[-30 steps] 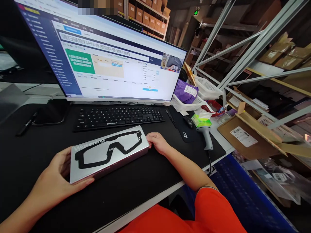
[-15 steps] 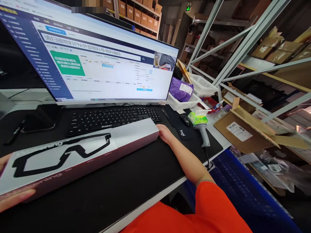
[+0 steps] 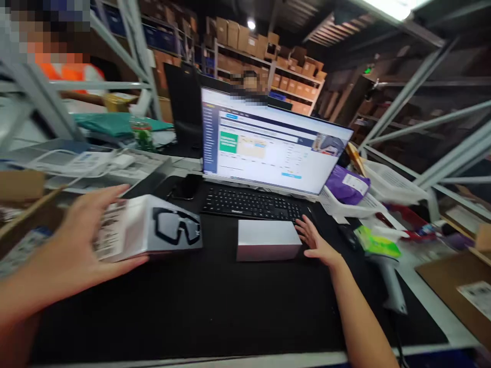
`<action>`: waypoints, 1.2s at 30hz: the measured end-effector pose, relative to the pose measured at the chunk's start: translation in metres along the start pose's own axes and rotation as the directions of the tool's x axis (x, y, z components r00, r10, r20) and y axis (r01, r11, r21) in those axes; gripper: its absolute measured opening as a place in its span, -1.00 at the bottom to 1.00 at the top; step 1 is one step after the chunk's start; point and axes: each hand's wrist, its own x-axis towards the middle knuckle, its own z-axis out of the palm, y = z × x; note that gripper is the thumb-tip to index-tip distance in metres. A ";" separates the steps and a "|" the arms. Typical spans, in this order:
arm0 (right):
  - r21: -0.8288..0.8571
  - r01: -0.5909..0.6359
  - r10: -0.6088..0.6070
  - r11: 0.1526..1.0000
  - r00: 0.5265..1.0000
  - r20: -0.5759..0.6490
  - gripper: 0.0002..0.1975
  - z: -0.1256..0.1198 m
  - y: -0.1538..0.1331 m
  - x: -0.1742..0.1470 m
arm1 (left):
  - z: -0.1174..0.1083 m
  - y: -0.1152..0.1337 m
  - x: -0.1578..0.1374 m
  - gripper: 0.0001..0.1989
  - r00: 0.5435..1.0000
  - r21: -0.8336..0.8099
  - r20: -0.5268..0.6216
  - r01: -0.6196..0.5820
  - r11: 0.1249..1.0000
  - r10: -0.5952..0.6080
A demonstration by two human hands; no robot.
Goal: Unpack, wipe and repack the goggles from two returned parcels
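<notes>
On the left, my left hand (image 3: 82, 237) grips the end of a white glasses box (image 3: 176, 227) printed with black eyewear. Thumb and fingers span the box's label end, which faces me. A second, plain white box (image 3: 268, 231) with a reddish-grey front side lies on the black desk mat (image 3: 215, 306). At that box's right end is my right hand (image 3: 315, 240), fingers spread, holding nothing. A gap of bare mat separates the two boxes.
Behind the boxes stand a keyboard (image 3: 253, 203) and a lit monitor (image 3: 264, 148). A phone (image 3: 187, 186) lies left of the keyboard. Rightward are a mouse (image 3: 348, 236), a barcode scanner (image 3: 389, 281) and a white basket (image 3: 345, 207) holding a purple parcel (image 3: 347, 185).
The two boxes, end to end before, are now apart: my left hand has drawn the printed one leftward. My right hand has opened beside the plain one. The view has swung left.
</notes>
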 end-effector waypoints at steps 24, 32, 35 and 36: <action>-0.358 0.279 -0.319 0.891 0.946 -0.057 0.06 0.055 -0.030 -0.015 | -0.032 -0.014 0.073 -0.28 0.929 -0.075 0.351 -0.102 0.992 0.122; -0.721 0.505 -0.721 0.475 0.693 0.010 -0.03 0.075 -0.017 -0.052 | -0.028 0.053 0.047 0.20 0.994 -0.075 -0.088 -0.071 0.995 0.064; -0.758 0.637 -0.834 0.138 0.487 0.257 -0.22 0.080 0.013 -0.073 | 0.000 0.088 0.018 -0.28 0.942 -0.068 -0.219 -0.276 0.959 0.255; -0.741 0.670 -0.824 0.036 0.439 0.357 -0.29 0.082 0.023 -0.079 | 0.015 0.096 0.007 -0.37 0.909 -0.105 -0.176 -0.399 0.911 0.378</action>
